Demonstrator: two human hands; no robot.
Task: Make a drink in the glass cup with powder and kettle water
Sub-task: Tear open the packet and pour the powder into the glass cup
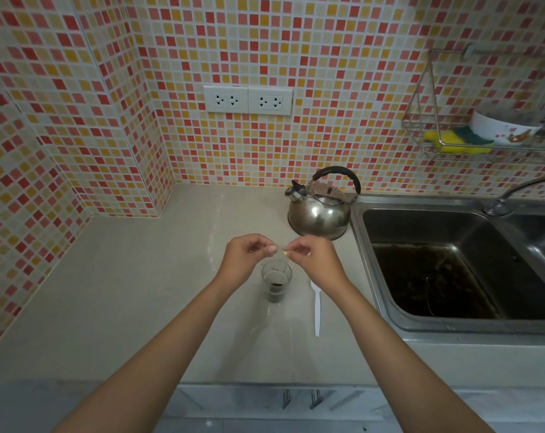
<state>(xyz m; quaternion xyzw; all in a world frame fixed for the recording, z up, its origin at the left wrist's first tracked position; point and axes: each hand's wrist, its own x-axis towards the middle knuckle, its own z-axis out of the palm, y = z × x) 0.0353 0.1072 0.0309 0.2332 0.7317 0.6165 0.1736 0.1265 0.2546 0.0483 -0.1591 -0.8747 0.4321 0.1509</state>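
Note:
A small glass cup (276,281) stands on the beige counter (140,292) with dark powder at its bottom. Just above its rim, my left hand (249,256) and my right hand (313,257) pinch the two ends of a small thin packet (280,249) between their fingertips. The packet is mostly hidden by the fingers. A steel kettle (319,210) with a black handle sits behind the cup, next to the sink. A white plastic spoon (317,307) lies on the counter right of the cup.
A steel sink (452,267) with dark stains fills the right side, its tap (514,192) at the back. A wire rack (471,132) on the tiled wall holds a sponge and a white bowl. Two wall sockets (247,100) sit above the counter.

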